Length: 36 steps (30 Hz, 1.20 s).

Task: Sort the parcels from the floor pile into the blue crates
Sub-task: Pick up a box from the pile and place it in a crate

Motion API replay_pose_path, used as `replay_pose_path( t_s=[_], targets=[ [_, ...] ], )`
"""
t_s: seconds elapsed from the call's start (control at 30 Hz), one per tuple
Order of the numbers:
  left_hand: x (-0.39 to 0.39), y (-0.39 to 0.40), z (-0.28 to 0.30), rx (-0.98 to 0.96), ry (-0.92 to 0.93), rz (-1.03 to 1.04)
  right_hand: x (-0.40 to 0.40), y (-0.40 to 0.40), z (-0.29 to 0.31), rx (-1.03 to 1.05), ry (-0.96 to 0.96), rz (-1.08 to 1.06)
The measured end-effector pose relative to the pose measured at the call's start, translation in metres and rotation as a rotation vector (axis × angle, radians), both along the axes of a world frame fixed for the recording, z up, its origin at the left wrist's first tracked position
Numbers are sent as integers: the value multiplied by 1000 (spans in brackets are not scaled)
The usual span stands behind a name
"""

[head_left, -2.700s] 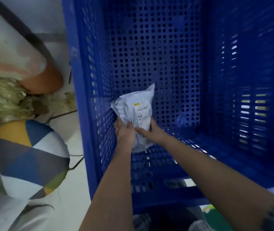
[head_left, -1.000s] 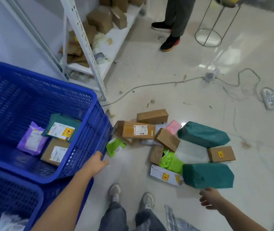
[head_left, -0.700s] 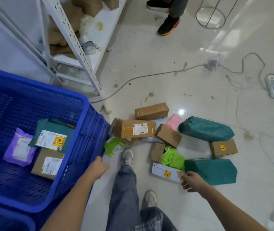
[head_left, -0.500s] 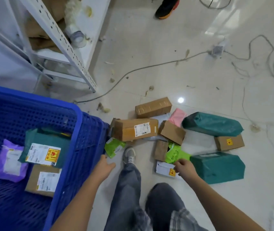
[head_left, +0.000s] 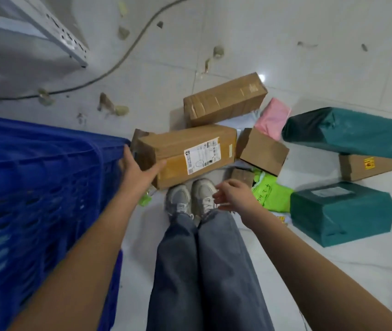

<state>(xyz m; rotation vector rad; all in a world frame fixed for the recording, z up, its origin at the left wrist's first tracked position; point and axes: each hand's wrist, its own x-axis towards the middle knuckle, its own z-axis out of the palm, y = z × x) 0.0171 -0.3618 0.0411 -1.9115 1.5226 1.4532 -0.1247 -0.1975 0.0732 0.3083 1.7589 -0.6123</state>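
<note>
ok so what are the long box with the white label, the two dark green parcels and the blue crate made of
The long brown box with the white label looks like matte corrugated cardboard: brown faces, glossy tape strip. The two dark green wrapped parcels seem to be thin plastic film, slightly shiny, creased and folded at the ends. The blue slotted crate looks like rigid moulded plastic with a slotted wall.

Blue perforated crate (head_left: 35, 187) at left, wall and rim only in view (contents hidden). Beside its corner, flat on the floor: long brown box (head_left: 185, 151) with a white label, touching a second long brown box (head_left: 223, 99) behind. To the right, a small tilted brown box (head_left: 263, 151), a pink mailer (head_left: 272, 118), a bright green bag (head_left: 271, 194) with handwriting. Farther right, two dark green wrapped parcels (head_left: 347, 132) (head_left: 340, 211), with a small brown box (head_left: 367, 167) between them.
</note>
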Motion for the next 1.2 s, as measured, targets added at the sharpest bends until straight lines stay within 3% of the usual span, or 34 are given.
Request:
replay_pose_path(
  t_s=[0.17,0.33,0.6,0.7,0.77,0.9,1.03,1.2],
  targets=[
    [5,-23,-56,-54,172,21,6,-1,-57,16,-81,-56],
    [20,-16,-77,20,339,93,21,3,-66,58,-135,-37],
    [3,-1,-49,-109,311,110,31,7,-41,67,-131,-58],
    [6,13,-9,-55,440,209,26,5,-13,24,-180,-233],
    [8,23,27,-17,529,302,20,1,14,-118,-269,-392],
    [4,43,104,89,634,570,14,-16,82,-399,-288,-453],
    [2,47,200,126,703,716,-2,-39,179,-408,-224,-324],
    [20,41,308,201,777,550,-19,-46,279,-457,-69,-96]
  ],
)
